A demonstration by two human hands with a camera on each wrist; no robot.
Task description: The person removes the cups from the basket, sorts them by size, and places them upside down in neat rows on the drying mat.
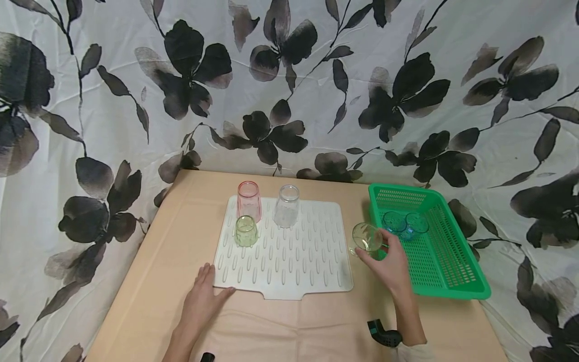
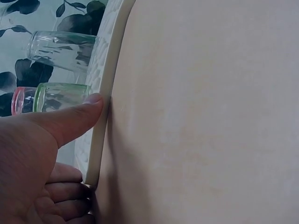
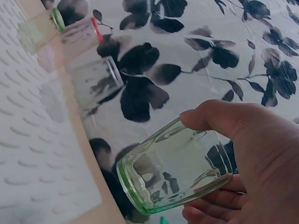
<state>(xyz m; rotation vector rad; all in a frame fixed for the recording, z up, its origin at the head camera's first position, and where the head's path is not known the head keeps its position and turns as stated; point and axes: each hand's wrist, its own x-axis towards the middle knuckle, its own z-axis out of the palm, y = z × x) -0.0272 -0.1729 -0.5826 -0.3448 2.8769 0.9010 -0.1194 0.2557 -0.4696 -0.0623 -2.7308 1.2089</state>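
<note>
My right hand (image 1: 392,261) grips a small green drinking glass (image 1: 367,237) between thumb and fingers, above the strip of table between a white ridged drying mat (image 1: 312,251) and a green basket (image 1: 452,271). Seen from the right wrist, the held glass (image 3: 173,168) is see-through and lies tilted in the hand. On the mat stand a tall pink glass (image 1: 249,201), a tall clear glass (image 1: 286,206) and a small green glass (image 1: 246,231). My left hand (image 1: 201,301) rests at the mat's front left corner, its thumb (image 2: 79,116) on the mat's edge.
Inside the basket, near its left side, are two blue glasses (image 1: 417,223). A tan cloth (image 1: 289,332) covers the table, and a floral curtain (image 1: 334,100) hangs behind it. A black device (image 1: 384,334) sits at my right wrist.
</note>
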